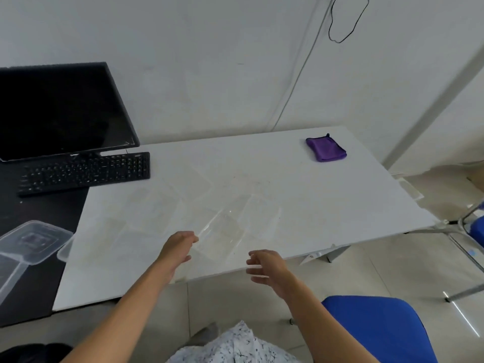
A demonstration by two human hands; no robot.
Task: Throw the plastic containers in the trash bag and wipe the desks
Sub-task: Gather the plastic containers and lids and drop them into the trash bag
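Clear plastic container [225, 231] | left hand [179, 246] at its edge | keyboard [86, 172] legends blurred

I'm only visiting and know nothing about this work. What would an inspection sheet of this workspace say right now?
Surface: white desk, faint marks, beside a dark desk at left.
Job's things: clear plastic containers, blurred, on the white desk; lidded container on the dark desk; purple cloth folded at the far right corner.
Clutter: monitor and keyboard at left.
Hands: left hand at a container's edge, grip unclear; right hand relaxed, holding nothing.
Cables: black cable looped on the wall.
Surroundings: blue chair, tiled floor.
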